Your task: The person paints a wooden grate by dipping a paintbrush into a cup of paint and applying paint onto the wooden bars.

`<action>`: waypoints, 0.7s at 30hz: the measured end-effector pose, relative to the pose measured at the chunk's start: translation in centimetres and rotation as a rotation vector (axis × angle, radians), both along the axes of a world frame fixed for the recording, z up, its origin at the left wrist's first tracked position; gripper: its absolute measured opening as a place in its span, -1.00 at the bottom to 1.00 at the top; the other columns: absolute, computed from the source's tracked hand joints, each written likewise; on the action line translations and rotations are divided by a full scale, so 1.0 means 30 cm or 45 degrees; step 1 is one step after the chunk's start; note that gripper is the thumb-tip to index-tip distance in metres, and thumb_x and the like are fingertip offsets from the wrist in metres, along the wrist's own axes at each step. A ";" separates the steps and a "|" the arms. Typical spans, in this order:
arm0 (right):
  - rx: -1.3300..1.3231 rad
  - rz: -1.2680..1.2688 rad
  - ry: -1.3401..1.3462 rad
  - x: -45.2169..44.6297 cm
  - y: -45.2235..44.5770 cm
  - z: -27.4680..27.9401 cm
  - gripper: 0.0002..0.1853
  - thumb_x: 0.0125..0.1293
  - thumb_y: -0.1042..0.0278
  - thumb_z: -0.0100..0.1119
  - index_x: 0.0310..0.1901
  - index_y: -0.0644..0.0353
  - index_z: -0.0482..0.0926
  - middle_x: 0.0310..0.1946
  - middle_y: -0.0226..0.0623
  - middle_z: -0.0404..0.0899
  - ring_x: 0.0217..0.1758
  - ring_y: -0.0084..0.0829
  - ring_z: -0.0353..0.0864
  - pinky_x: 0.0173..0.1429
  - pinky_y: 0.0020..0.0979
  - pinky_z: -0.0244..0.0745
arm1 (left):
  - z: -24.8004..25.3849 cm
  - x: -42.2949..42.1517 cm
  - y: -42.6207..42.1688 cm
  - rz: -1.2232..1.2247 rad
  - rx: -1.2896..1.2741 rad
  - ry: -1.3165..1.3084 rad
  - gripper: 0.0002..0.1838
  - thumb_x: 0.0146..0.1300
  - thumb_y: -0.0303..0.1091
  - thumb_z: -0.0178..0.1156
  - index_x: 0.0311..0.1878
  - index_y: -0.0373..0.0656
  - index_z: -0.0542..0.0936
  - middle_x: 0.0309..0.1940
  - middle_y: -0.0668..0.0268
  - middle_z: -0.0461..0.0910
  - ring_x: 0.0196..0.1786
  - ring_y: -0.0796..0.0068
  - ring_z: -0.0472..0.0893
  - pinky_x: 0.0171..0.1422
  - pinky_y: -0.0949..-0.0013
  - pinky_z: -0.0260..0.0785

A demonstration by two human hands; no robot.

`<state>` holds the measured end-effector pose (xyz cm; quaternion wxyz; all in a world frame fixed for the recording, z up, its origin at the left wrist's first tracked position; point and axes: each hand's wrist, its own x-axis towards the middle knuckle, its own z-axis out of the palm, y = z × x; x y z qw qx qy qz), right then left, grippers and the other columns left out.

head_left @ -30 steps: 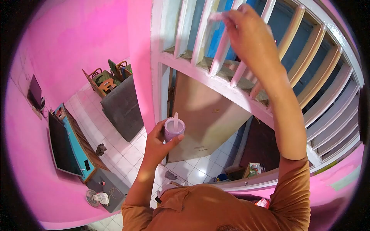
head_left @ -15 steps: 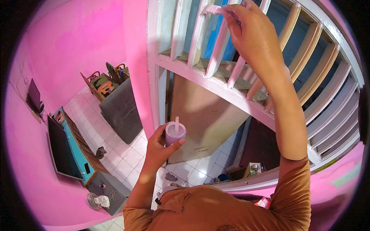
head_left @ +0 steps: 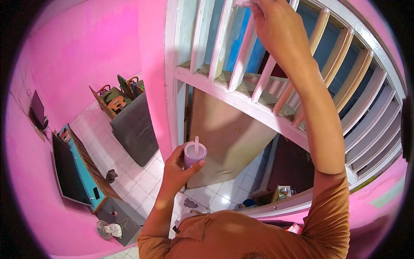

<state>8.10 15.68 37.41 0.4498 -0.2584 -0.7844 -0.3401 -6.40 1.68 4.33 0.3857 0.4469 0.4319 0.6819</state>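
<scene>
My left hand (head_left: pixel 177 169) is wrapped round a small lilac cup (head_left: pixel 195 156), held upright at chest height. A pale stick (head_left: pixel 196 144) stands in the cup, leaning on its rim. Raised high at the top edge of the view, my right hand (head_left: pixel 282 26) grips a paintbrush (head_left: pixel 245 2) with pale pink bristles, partly cut off by the frame. The bristles are by the upper part of a white slat (head_left: pixel 223 41) in the slatted opening above the door; whether they touch it I cannot tell. Other slats (head_left: pixel 338 56) to the right look cream-coloured.
Below the slats is a brown door (head_left: pixel 228 129), standing ajar. At left are a dark grey sofa-like piece (head_left: pixel 136 134), a television (head_left: pixel 69 172) on a turquoise cabinet, and a white fan (head_left: pixel 110 229). A pink wall edge (head_left: pixel 153 77) borders the frame.
My right hand has moved up and slightly left with the paintbrush, which now partly leaves the view. The cup in my left hand has shifted only slightly.
</scene>
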 end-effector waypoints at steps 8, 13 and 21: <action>-0.073 -0.037 -0.247 -0.010 0.097 -0.087 -0.82 0.18 0.58 0.16 -0.21 0.32 0.70 -0.11 0.08 0.57 -0.17 0.08 0.72 -0.01 0.00 0.64 | -0.004 -0.008 -0.010 -0.025 -0.002 -0.013 -0.30 0.17 -0.39 0.54 0.32 -0.37 0.44 0.13 0.18 0.58 0.20 0.41 0.59 0.33 0.32 0.43; 0.094 -0.008 -0.092 -0.008 0.066 -0.013 -0.82 0.31 0.46 0.15 -0.12 0.27 0.68 -0.11 -0.01 0.59 -0.17 0.09 0.69 -0.08 -0.02 0.61 | 0.006 0.000 -0.017 -0.019 -0.033 0.005 -0.31 0.17 -0.40 0.53 0.32 -0.36 0.44 0.13 0.18 0.59 0.20 0.41 0.59 0.33 0.32 0.44; 0.109 -0.159 -0.096 -0.013 0.115 0.012 -0.82 0.45 0.33 0.13 -0.06 0.14 0.69 -0.10 -0.12 0.61 -0.18 0.05 0.69 -0.13 -0.02 0.61 | -0.001 -0.007 -0.019 -0.033 -0.005 0.011 -0.33 0.17 -0.41 0.53 0.31 -0.34 0.45 0.12 0.20 0.58 0.19 0.41 0.59 0.33 0.31 0.45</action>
